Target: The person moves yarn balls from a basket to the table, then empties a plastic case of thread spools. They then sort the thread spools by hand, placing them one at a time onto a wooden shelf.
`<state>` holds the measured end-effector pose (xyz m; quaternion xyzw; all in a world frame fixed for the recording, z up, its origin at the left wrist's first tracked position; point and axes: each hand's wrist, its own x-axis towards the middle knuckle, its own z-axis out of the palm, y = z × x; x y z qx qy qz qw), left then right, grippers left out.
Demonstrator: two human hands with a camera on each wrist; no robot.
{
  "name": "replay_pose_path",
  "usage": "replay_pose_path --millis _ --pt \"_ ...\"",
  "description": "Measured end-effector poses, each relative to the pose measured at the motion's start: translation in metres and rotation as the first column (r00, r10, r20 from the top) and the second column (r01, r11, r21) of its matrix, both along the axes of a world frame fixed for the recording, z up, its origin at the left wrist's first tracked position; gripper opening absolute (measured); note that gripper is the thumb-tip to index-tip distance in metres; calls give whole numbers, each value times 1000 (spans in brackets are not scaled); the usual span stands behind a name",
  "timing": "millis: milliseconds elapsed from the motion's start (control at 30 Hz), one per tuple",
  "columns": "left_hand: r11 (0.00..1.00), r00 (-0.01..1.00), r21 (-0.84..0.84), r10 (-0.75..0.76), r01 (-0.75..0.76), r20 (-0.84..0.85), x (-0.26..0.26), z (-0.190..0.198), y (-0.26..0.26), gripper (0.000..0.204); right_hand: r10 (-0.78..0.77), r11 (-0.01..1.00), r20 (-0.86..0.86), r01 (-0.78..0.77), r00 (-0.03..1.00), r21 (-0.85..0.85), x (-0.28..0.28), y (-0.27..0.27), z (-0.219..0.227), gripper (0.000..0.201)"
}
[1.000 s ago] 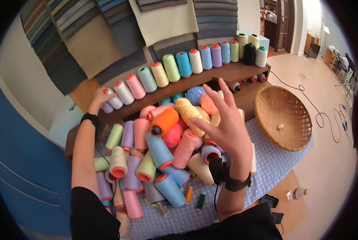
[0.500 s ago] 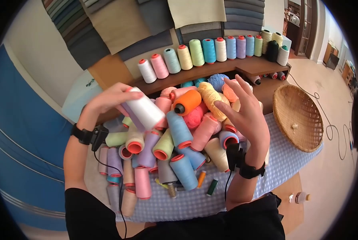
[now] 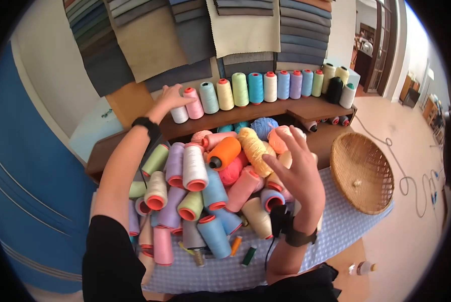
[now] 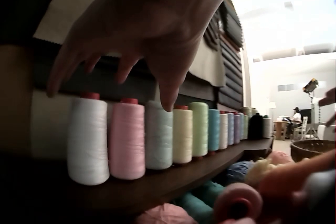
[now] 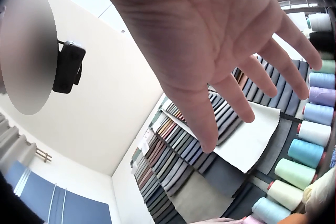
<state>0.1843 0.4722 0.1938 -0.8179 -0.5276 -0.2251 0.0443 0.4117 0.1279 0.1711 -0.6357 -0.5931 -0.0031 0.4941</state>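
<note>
My left hand (image 3: pixel 171 98) reaches over the left end of the row on the brown shelf. Its fingers spread just above the white thread cone (image 4: pixel 88 140) and the pink thread cone (image 4: pixel 127 140), gripping neither. On the pile below lie another white cone (image 3: pixel 195 163) and a purple cone (image 3: pixel 175 163) side by side, red bases toward me. Over the right side of the pile hovers my right hand (image 3: pixel 301 173), fingers extended and palm empty. Near it are a yellow yarn skein (image 3: pixel 254 151) and an orange cone (image 3: pixel 224 151).
The wooden shelf (image 3: pixel 218 117) carries a line of coloured cones. A wicker basket (image 3: pixel 362 173) stands to the right, on the checked cloth (image 3: pixel 331 241). Fabric swatches (image 3: pixel 248 27) hang behind. Small orange and green spools (image 3: pixel 249 255) lie at the front.
My left hand lifted a white and a purple cone off the shelf's left end, laid them on the pile, and has returned above the shelf. My right hand stays spread over the pile.
</note>
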Motion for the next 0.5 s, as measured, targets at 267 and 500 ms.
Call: replay_pose_path --millis 267,500 --pt "942 985 -325 130 -86 116 7 2 0 70 104 994 -50 -105 993 -29 5 0 1 49" --pt "937 926 -297 -66 185 371 -44 43 -99 59 122 992 -22 -122 992 -6 -3 6 -1 55"
